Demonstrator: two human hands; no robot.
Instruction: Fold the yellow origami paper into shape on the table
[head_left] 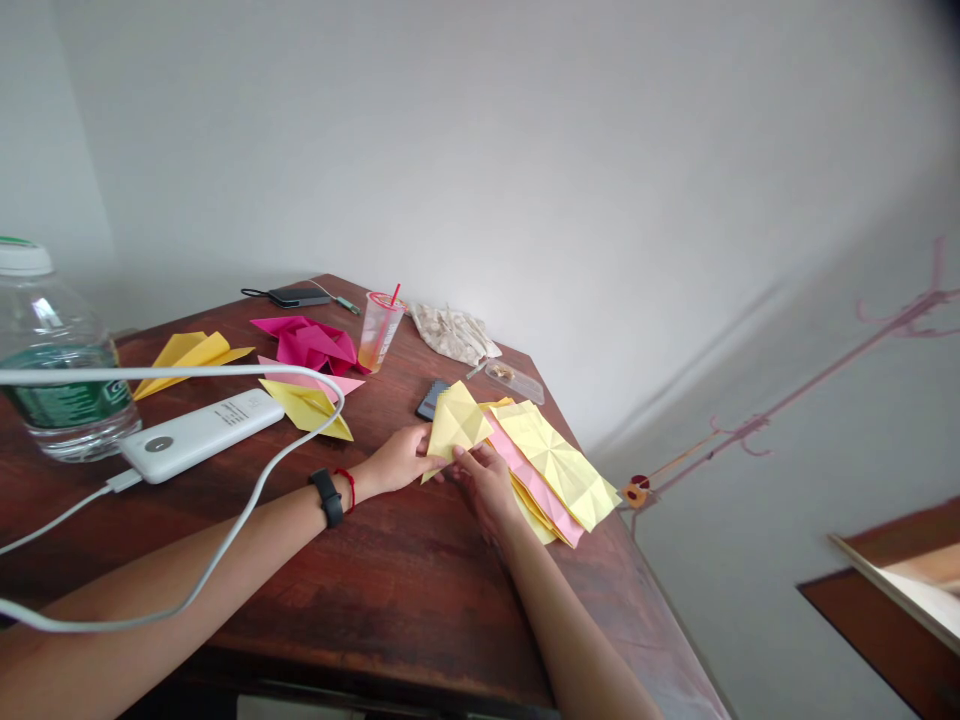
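Note:
A yellow folded paper with a triangular outline is held at the middle of the wooden table. My left hand pinches its lower left side, and my right hand grips its lower edge from the right. A black wristband and a red string circle my left wrist. Just right of my right hand lies a stack of creased yellow and pink paper sheets, its lower part close to my fingers.
Beyond my hands lie a dark phone, a pink folded paper, yellow folded papers, and a plastic cup with a red straw. At left stand a water bottle and a white power bank, its cable crossing above my left arm. The table's right edge runs close to the stack.

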